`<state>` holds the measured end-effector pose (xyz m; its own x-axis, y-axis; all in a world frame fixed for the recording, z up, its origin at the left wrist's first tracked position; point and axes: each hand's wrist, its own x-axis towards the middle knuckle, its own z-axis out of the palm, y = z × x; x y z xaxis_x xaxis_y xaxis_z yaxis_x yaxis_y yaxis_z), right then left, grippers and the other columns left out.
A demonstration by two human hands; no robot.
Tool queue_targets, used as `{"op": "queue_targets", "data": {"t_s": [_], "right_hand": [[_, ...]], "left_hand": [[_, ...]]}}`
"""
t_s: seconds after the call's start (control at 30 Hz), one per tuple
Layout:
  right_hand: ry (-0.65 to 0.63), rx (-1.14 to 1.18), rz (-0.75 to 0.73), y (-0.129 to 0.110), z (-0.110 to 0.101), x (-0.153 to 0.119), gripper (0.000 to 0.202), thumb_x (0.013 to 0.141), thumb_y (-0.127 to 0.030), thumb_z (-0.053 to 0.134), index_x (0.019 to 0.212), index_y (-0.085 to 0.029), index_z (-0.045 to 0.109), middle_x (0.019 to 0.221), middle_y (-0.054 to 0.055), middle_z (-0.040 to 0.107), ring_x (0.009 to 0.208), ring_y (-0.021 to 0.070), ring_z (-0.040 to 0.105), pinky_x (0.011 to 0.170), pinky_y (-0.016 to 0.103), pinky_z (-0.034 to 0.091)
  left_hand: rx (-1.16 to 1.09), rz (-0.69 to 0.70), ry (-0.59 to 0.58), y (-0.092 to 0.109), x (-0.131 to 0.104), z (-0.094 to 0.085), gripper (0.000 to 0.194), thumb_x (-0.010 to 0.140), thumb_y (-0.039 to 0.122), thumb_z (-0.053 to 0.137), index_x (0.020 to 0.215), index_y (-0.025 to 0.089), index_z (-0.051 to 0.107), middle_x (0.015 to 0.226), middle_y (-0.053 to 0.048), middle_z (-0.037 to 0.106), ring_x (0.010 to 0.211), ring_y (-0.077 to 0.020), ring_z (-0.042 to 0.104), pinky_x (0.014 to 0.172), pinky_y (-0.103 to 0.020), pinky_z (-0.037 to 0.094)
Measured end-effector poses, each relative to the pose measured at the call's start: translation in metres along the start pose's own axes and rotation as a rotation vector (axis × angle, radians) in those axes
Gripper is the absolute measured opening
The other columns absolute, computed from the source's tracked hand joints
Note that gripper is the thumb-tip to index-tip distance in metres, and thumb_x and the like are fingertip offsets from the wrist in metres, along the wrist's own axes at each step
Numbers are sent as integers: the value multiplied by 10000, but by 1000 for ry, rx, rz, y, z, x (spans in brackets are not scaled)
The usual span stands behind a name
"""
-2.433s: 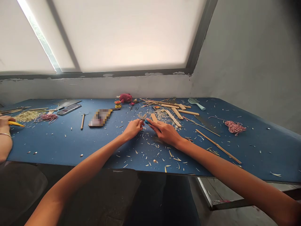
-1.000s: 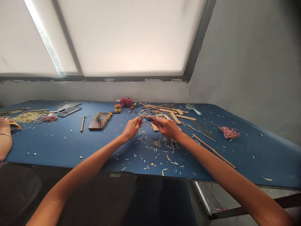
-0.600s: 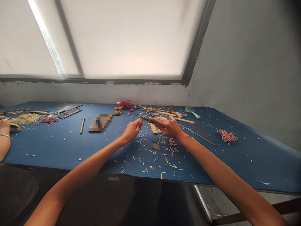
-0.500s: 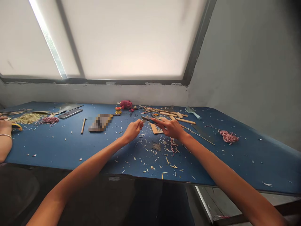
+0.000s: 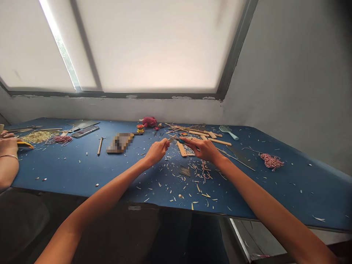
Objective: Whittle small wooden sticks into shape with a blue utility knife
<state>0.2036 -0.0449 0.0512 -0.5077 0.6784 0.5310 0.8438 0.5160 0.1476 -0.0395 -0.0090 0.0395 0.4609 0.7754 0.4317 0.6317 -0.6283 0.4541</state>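
Note:
Over the middle of the blue table (image 5: 110, 179), my left hand (image 5: 158, 151) is closed on a small pale piece (image 5: 171, 139), its far end touching the tool's tip. My right hand (image 5: 205, 148) grips a cutting tool (image 5: 180, 140) with a teal handle and a dark tip; whether it is a knife or cutter is too small to tell. Below both hands lie wood shavings and a small grey sheet (image 5: 185, 171). A flat wooden piece (image 5: 182, 149) lies just under my right fingers, with wooden sticks (image 5: 220, 141) behind it.
A pinkish yarn bundle (image 5: 271, 161) and a mint hairbrush (image 5: 228, 132) lie to the right. Leftward are a small hammer (image 5: 100, 146), a pixelated flat object (image 5: 120, 143), a phone (image 5: 85, 132) and another person's hand (image 5: 8, 146) by a yellow tool (image 5: 25, 144).
The view has shifted slightly, so the table things appear a little farther right. The tool's tip has moved slightly against the pale piece. Both hands keep their grips.

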Motion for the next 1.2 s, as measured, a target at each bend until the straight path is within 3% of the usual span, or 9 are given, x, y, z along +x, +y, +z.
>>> {"op": "queue_targets", "data": {"t_s": [0.13,0.23,0.33,0.47,0.67,0.97,1.1,1.2], "right_hand": [[-58,51,5,-8,6,1,449,943,-380,308,1389,-345,341,726,16,592,594,107,486,544,229,246],[-83,39,1,-16,6,0,457,942,-407,291,1395,-359,320,719,15,587,551,102,448,522,239,229],[-85,42,9,-19,3,-3,464,946,-385,274,1408,-354,288,715,17,579,543,100,429,512,245,220],[-120,32,0,-20,2,-7,468,941,-365,285,1408,-348,293,699,14,569,517,98,387,504,248,217],[-149,58,-10,-20,7,-8,472,933,-353,311,1405,-344,309,735,15,588,548,105,436,515,246,245],[-148,88,2,-24,8,-9,470,925,-348,329,1395,-354,326,796,21,636,613,120,522,537,238,292],[-132,77,11,-24,7,-9,463,926,-360,323,1389,-352,338,744,16,625,589,121,516,534,241,293],[-115,70,29,-24,6,-9,467,932,-364,318,1399,-345,317,734,18,615,594,123,519,530,240,287]], "left_hand": [[109,-26,-140,-13,0,-7,408,930,422,244,869,196,578,710,-37,592,641,-163,525,616,-258,356],[116,-5,-206,-26,2,-18,426,906,487,303,850,207,618,793,-48,597,784,-192,544,723,-297,388],[226,-151,-99,-38,5,-33,483,873,575,302,961,222,618,1038,-95,561,1022,-279,471,860,-425,351],[409,-445,100,-56,3,-51,658,821,678,235,1069,157,550,1216,-179,474,1145,-364,363,919,-513,283],[533,-707,118,-86,-3,-59,838,777,734,191,1216,71,456,1224,-260,500,1206,-417,312,955,-560,210],[509,-681,120,-99,-4,-59,742,810,687,212,1217,117,458,1240,-235,507,1226,-414,303,968,-584,168],[432,-532,224,-85,0,-49,670,828,663,247,1153,125,477,1284,-213,454,1255,-372,260,989,-562,158],[244,-372,196,-64,6,-31,590,848,632,277,1116,156,499,1244,-153,493,1235,-302,290,995,-476,214]]}}
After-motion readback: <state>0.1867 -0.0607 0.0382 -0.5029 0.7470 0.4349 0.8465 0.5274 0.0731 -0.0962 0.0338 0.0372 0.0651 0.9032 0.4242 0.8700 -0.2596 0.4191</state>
